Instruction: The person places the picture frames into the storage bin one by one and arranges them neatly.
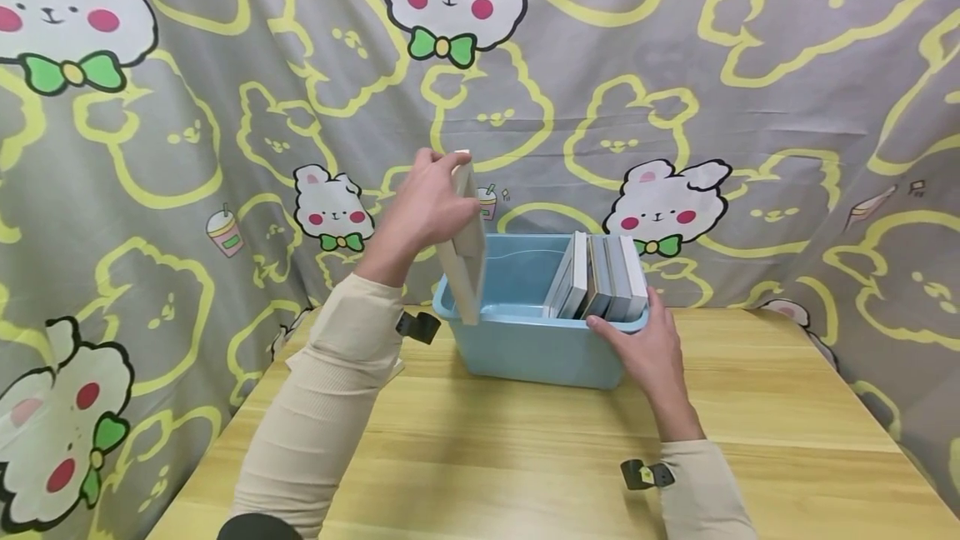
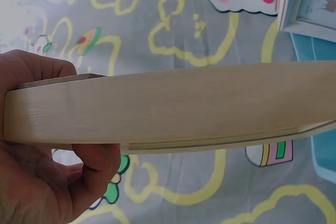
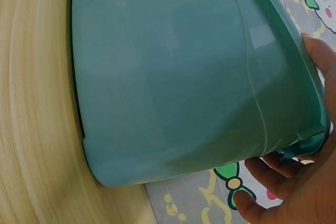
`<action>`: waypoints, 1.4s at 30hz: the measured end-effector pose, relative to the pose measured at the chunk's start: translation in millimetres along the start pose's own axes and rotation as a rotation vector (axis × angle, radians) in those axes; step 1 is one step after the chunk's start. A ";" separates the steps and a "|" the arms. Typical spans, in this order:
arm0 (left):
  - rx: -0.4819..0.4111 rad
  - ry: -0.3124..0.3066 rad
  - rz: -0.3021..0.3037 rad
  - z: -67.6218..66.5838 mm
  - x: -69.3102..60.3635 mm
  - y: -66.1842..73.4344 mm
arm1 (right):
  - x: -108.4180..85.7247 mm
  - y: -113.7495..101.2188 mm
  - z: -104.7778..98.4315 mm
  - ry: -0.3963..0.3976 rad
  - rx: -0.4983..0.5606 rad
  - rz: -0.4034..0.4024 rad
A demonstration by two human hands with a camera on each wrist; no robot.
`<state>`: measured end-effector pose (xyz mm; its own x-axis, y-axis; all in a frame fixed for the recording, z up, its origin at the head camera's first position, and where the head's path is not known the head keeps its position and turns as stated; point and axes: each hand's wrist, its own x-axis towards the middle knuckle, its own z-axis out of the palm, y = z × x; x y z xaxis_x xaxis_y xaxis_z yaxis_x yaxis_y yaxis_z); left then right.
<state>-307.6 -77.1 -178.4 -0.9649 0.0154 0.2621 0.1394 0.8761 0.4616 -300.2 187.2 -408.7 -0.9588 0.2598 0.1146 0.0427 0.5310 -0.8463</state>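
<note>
My left hand (image 1: 431, 202) grips a pale wooden picture frame (image 1: 467, 248) by its upper end, thumb on one side and fingers on the other. The frame stands upright on edge over the left end of a blue plastic bin (image 1: 540, 352). In the left wrist view the wooden frame (image 2: 210, 108) fills the middle, its long edge toward the camera. My right hand (image 1: 652, 348) holds the bin's right end, with its thumb over the front rim. Several picture frames (image 1: 607, 277) lean side by side in the right part of the bin.
The bin stands on a wood-grain table (image 1: 525, 457), close to a grey curtain (image 1: 570, 90) printed with rabbits. A pale flat thing (image 1: 397, 368) lies on the table, mostly hidden under my left arm.
</note>
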 end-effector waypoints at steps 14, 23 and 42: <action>-0.079 0.022 0.025 25.5 21.6 16.1 | 3.0 3.7 4.1 0.016 0.002 -0.013; -0.103 0.012 -0.017 46.7 33.0 17.8 | 2.0 3.5 4.5 0.002 0.006 0.002; -0.089 -0.018 0.009 91.8 46.8 17.3 | 1.4 3.3 0.7 0.021 0.004 -0.008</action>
<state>-370.7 -17.0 -235.9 -0.9673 0.0322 0.2514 0.1662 0.8294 0.5333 -301.6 188.7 -411.7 -0.9530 0.2726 0.1320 0.0342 0.5297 -0.8475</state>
